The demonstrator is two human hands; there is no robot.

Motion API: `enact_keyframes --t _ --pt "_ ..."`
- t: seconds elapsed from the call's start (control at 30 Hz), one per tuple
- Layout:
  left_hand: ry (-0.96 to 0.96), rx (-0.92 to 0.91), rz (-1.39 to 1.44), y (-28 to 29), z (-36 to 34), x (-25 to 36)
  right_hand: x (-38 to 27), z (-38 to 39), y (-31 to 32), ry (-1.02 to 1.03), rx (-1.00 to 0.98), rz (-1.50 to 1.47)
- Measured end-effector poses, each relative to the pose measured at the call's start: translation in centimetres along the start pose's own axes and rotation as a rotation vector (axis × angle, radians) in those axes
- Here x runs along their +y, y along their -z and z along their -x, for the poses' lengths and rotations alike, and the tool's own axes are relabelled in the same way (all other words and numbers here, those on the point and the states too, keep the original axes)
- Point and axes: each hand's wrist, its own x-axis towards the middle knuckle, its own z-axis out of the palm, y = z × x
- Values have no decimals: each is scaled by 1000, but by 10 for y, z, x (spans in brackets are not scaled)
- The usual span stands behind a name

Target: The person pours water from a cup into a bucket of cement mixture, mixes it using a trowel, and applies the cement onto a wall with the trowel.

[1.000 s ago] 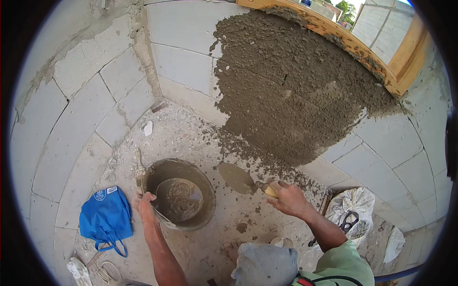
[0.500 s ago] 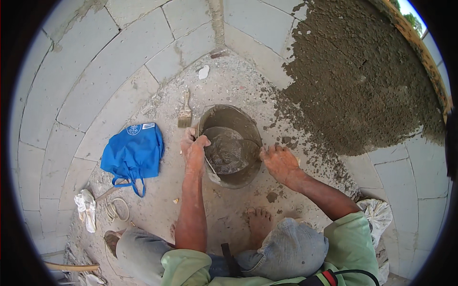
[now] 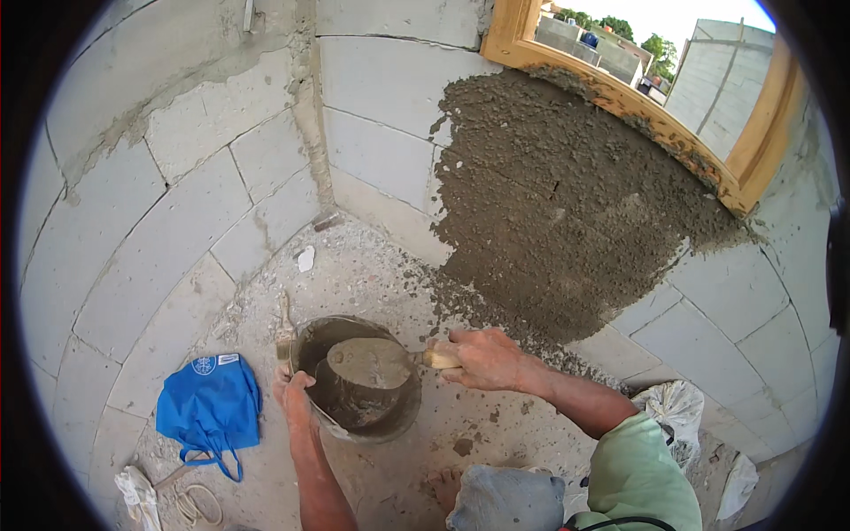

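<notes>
Pale block wall point(image 3: 385, 150) shows bare on both sides of the mortar point(image 3: 558, 212), which already covers a broad patch below the window frame point(image 3: 660, 133), coarse and unsmoothed. Right hand point(image 3: 487, 360) now, fingers curled round a smeared trowel point(image 3: 372, 365), blade over the bucket point(image 3: 332, 330); left hand point(image 3: 295, 396) bends at its rim, grip hard to judge from here.

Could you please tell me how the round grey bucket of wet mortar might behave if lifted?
The round, mortar-smeared grey bucket is probably heavy for its size, given the wet grey mortar inside. Lifted only at its left rim, where the left hand is, it would likely tip, that hold being one-sided. The smeared wall may also feel slippery.
</notes>
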Motion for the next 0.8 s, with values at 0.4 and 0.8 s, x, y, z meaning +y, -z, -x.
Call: enact_keyframes --t 0.4,0.8 --pt "-15 41 5 5 -9 -21 46 -17 185 -46 262 -608" --pt "33 2 -39 -13 -9 -11 41 213 -31 -918 528 -480"
